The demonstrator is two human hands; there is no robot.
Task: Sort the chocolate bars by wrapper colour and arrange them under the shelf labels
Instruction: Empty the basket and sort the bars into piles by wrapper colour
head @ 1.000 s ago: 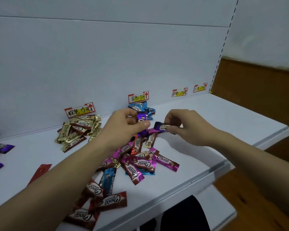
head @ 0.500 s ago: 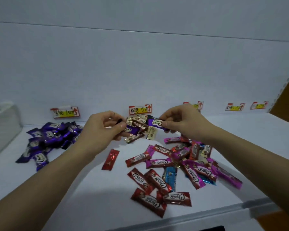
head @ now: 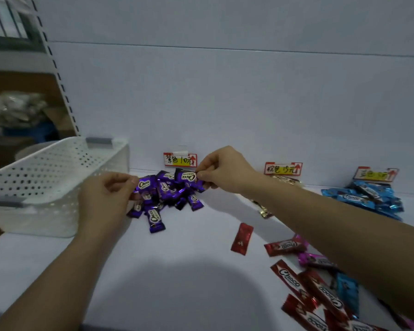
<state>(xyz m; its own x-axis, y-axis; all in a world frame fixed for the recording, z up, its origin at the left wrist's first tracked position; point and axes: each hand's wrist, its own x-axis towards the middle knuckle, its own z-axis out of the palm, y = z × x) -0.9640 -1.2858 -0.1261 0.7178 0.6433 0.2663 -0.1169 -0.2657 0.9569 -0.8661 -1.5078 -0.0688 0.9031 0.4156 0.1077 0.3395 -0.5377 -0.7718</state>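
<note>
Sitting on the white shelf (head: 177,283) beside the big white basket (head: 58,180), the pile of purple bars (head: 171,198) has the left hand (head: 104,201) at its left edge, fingers pinching a purple bar (head: 145,185), and the right hand (head: 225,172) above it, fingers pinching a second purple bar (head: 187,176), just below the little purple label (head: 180,159).

So the flat white shelf (head: 177,271) has a white perforated plastic basket (head: 46,187) sitting at its left end. Right beside it there's a heap of purple-wrapped chocolate bars (head: 167,194) against the back panel, then a few gold-wrapped ones (head: 263,211), then a blue-wrapped pile (head: 366,199) further right. One flat red packet (head: 242,238) lies alone mid-shelf, and loose red, pink and blue bars (head: 316,295) are scattered front right.
</note>
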